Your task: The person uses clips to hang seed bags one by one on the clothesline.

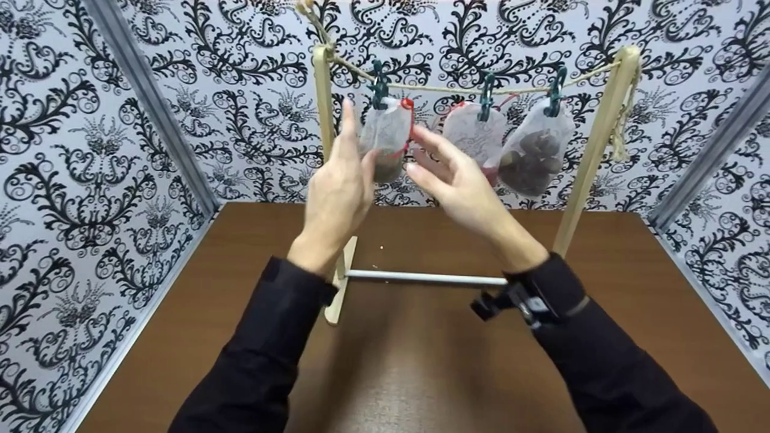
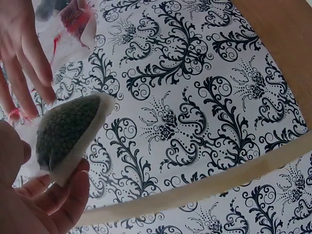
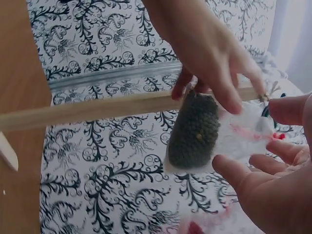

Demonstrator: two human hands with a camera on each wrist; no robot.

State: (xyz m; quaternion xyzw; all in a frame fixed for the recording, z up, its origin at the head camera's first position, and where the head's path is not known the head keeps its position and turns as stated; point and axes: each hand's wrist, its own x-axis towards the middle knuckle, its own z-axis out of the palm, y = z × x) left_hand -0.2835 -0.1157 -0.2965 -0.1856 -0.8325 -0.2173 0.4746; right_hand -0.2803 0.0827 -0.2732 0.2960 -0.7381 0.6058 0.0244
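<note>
A white mesh pouch with red cord along its edge [image 1: 388,129] hangs from the rope by a dark green clothespin [image 1: 379,87]. Small dark grains fill its lower part [image 3: 195,134]. My left hand [image 1: 338,192] is at the pouch's left side, index finger pointing up; in the left wrist view its fingers [image 2: 73,195] touch the pouch's edge, the thumb apart from them. On the other side is my right hand [image 1: 460,183], fingers loosely bent and spread, fingertips close to the red cord. The right wrist view shows the pouch between both hands.
Two more pouches hang by green clothespins on the right: one with a red lower part [image 1: 472,135], one with large brown lumps [image 1: 532,162]. The rope [image 1: 445,89] spans two wooden posts [image 1: 595,144]. A white rod [image 1: 427,277] runs low above the brown table [image 1: 415,373]. Patterned walls stand around.
</note>
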